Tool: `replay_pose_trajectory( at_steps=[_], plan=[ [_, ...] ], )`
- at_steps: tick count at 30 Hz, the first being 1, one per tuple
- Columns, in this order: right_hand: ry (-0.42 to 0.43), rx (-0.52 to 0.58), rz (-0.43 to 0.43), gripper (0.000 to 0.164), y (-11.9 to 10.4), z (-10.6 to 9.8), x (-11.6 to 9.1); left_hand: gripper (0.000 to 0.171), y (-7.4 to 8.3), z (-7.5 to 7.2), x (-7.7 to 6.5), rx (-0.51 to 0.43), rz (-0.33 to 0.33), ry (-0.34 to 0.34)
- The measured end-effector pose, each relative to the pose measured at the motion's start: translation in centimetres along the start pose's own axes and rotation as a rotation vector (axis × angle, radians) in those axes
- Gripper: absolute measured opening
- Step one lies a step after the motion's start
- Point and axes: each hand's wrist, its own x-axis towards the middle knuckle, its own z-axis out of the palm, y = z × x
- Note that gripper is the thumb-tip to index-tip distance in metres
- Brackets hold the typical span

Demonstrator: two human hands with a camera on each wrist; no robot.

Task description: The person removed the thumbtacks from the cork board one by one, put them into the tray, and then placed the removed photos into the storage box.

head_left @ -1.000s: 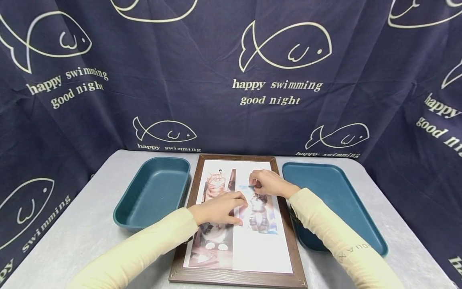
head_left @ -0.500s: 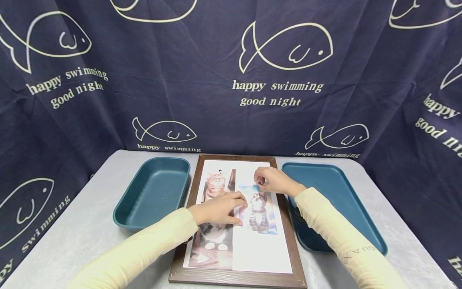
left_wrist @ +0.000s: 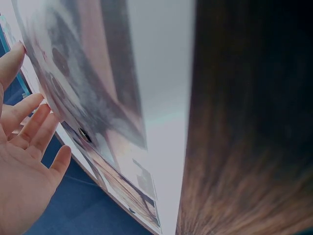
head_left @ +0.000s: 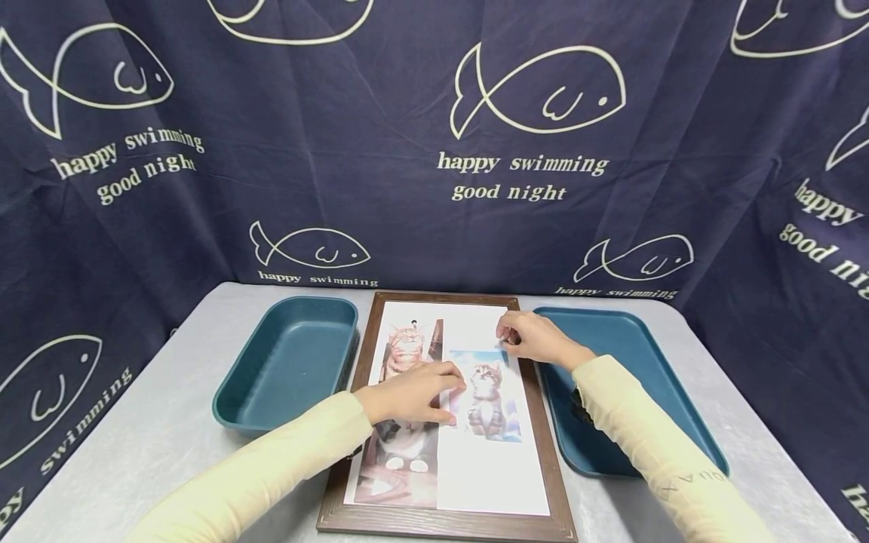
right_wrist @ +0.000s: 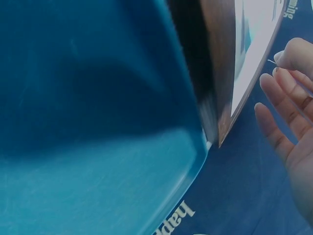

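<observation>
A cat photo (head_left: 485,411) lies on the right half of a white board (head_left: 492,483) inside a brown wooden frame (head_left: 448,523). My left hand (head_left: 417,392) lies over the left half, fingertips and thumb reaching the photo's left edge; its fingers look fairly straight in the left wrist view. Just above the photo's top right corner, my right hand (head_left: 539,338) pinches a small pin (right_wrist: 271,61) between thumb and fingertip; only its thin shaft shows. Two more cat photos, an upper one (head_left: 406,351) and a lower one (head_left: 400,479), lie partly under my left hand.
A deep teal bin (head_left: 295,377) stands left of the frame. On the right, a shallow teal tray (head_left: 624,354) lies close to the frame's edge, partly under my right sleeve (head_left: 638,422). A dark pin (head_left: 414,323) sits at the upper left photo's top.
My right hand has slid right along the photo's top edge, from its left part to its top right corner, uncovering the pictured cat's head. The left hand has stayed put.
</observation>
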Motion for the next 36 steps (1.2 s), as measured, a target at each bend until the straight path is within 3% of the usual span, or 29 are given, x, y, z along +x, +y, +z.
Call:
replay_pose_trajectory(
  at_steps=[9,18,36],
  plan=[
    [0.028,0.021,0.049,0.013,1.8,-0.6,-1.2,0.052,0.0,0.1,-0.1,-0.003,-0.010,-0.004],
    [0.111,0.000,0.039,0.012,4.0,-0.9,-2.3,0.053,0.0,0.0,-0.1,0.002,-0.013,-0.006],
    [0.126,0.011,0.163,0.013,7.4,-0.9,-4.6,0.053,0.0,0.2,0.0,0.006,-0.009,-0.009]
  ],
)
